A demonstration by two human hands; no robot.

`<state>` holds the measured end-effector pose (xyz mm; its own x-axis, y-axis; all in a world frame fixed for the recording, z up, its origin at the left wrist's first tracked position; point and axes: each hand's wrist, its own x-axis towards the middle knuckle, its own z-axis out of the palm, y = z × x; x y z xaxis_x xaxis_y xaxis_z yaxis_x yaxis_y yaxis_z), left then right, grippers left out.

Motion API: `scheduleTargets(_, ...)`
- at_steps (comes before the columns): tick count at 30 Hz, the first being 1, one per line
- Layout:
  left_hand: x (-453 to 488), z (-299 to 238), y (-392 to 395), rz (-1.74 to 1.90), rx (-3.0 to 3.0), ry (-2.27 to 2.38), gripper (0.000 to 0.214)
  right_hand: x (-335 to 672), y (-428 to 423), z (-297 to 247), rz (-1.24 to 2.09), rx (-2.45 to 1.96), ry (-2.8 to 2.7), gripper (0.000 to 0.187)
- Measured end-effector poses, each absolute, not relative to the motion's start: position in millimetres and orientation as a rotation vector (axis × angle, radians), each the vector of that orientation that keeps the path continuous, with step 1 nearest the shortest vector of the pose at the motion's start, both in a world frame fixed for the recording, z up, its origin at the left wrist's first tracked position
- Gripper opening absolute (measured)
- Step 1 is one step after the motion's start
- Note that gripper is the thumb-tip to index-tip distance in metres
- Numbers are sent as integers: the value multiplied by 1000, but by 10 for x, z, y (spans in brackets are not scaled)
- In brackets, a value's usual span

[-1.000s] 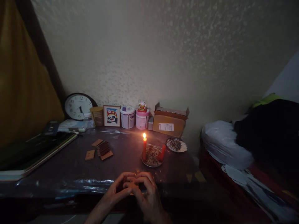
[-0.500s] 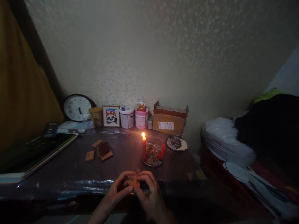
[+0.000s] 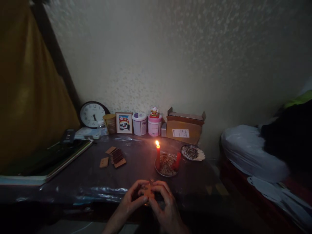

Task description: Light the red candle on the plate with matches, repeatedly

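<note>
My left hand [image 3: 133, 199] and my right hand [image 3: 163, 203] meet at the near edge of the dark table [image 3: 80, 177], fingers curled together round a small brownish matchbox [image 3: 148, 192]. A lit red candle [image 3: 158, 155] stands in a round dish [image 3: 166, 165] just beyond my hands. A shorter unlit red candle [image 3: 177, 161] leans in the same dish. A second plate of matchsticks [image 3: 192, 152] lies behind it to the right. Several small brown cards and a dark stack [image 3: 115, 156] lie to the left of the dish.
Along the wall stand a clock [image 3: 92, 114], a cup [image 3: 110, 123], a panda picture [image 3: 124, 123], two tins [image 3: 147, 124] and a cardboard box [image 3: 184, 128]. Books [image 3: 46, 162] lie at the left. A bed with a white bundle [image 3: 253, 152] is at the right.
The view has shifted so everything sits a little further right. My hands stay joined at the table edge, now showing the small box between the fingers.
</note>
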<state>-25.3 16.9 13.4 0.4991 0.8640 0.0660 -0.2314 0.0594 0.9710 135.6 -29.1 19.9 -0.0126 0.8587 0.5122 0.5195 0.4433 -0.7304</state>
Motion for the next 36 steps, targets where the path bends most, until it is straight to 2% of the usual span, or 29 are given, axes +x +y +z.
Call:
scheduleTargets(5,-214,147,162,946,1207,596,37,1382,-258,202,413,-1185,-1704,10)
scheduleTargets(27,-159,109,166,1011,1149,550,42,1454,-203,167,260,-1201,-1753,18)
scheduleTargets(36,-155,154,149,1025,1153,549,40,1448,-194,131,456,-1198,-1699,22)
